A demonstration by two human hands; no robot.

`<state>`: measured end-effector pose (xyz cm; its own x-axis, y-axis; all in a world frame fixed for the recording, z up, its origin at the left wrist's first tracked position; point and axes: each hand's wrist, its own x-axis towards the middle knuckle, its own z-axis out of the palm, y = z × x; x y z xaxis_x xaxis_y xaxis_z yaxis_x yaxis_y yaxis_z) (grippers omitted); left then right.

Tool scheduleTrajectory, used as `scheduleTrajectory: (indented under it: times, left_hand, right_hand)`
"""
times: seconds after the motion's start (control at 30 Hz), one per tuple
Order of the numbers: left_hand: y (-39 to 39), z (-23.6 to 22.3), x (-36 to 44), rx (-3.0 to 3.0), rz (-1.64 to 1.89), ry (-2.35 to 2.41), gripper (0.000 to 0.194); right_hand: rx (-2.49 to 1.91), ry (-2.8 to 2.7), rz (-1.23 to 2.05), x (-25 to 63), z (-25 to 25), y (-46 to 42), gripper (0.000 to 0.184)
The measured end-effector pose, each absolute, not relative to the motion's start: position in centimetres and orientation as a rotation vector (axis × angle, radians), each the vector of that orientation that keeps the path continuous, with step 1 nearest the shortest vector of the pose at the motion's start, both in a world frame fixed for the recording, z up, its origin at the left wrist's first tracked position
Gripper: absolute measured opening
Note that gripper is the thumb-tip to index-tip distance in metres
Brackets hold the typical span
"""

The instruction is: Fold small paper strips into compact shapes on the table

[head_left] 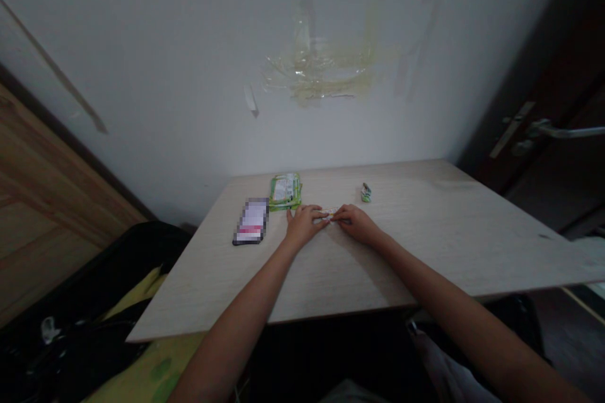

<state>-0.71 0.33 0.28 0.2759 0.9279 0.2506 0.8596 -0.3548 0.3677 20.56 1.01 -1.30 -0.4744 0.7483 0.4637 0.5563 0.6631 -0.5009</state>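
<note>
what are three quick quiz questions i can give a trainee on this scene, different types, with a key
1. True or false: the left hand and right hand are both at the same small patterned piece.
2. Fill the blank: the green packets lie beyond the ____ hand, toward the wall.
3. Which thing lies furthest left on the table?

Key: 1. True. 2. Left. 3. The phone, whose screen is too pixelated to read.
</note>
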Motion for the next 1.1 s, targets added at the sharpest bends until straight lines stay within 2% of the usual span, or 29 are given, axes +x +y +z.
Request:
scheduleTrajectory:
  times: [1.1]
  left_hand:
    - [0.16,0.19,-0.40,2.413,0.652,1.711,0.028]
  right_hand:
    - [-1.087,-2.213,0.366,20.95,-1.14,1.06,0.035]
